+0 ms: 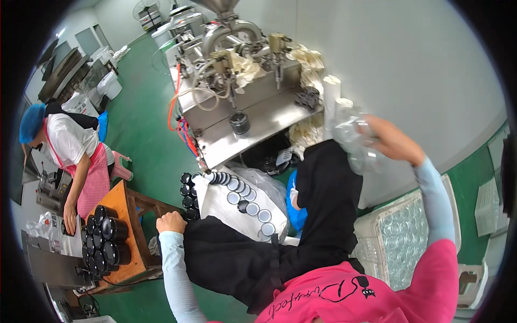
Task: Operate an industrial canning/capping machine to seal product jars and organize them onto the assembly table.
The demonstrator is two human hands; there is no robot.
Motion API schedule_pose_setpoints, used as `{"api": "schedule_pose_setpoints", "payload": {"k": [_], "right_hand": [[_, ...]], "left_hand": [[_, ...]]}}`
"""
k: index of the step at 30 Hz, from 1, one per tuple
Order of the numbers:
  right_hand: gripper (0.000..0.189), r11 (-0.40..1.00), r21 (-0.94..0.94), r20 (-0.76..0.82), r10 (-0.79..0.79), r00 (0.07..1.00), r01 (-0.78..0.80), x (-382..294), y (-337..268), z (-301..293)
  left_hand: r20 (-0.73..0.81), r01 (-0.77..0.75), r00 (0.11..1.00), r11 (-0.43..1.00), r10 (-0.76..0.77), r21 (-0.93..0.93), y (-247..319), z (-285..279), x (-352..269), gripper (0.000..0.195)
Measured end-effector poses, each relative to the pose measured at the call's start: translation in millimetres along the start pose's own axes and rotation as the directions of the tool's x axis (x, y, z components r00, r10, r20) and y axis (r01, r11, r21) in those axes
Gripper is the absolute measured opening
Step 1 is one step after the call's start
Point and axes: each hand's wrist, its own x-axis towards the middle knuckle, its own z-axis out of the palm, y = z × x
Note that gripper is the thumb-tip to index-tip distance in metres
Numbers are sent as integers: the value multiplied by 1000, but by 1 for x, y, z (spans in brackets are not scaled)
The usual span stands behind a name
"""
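My right hand (394, 139) is raised at the right, gripping clear jars (355, 137) that are blurred, so I cannot tell how many. By my left knee, my left hand (171, 222) is curled closed with nothing visible in it. Before me stands a steel filling machine (250, 44) with a hopper and two nozzles. A jar with dark contents (239, 122) sits on its steel tray (226, 141), below the left nozzle. Between my legs, a white liner (220, 202) holds several black lids with pale undersides (252, 209).
Black-lidded jars (188, 189) stand beside the liner. More dark jars (107, 242) crowd a wooden table (131, 258) at left, where a co-worker (80, 141) bends over a work surface. A white crate (371, 238) of clear jars (406, 234) is at my right. Crumpled cloths (307, 58) drape the machine.
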Motion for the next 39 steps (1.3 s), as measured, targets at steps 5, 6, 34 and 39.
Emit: {"api": "schedule_pose_setpoints", "payload": {"k": [5,6,34,39], "right_hand": [[30,989,-139,256,-18,966,55,142,41,83],[30,984,-173,290,23,957,29,162,48,97],[49,947,-153,-133,263,956,-282,230,134,149],[29,991,-124,-217,18,976,-45,201,108,161]], "left_hand": [[-26,44,999,995,-47,-92,-10,5,-14,30],[-17,56,998,993,-58,-104,-13,8,-17,30],[-17,107,994,982,-111,-158,-16,5,-9,32],[-404,-281,914,763,29,-582,32,-33,24,30]]}}
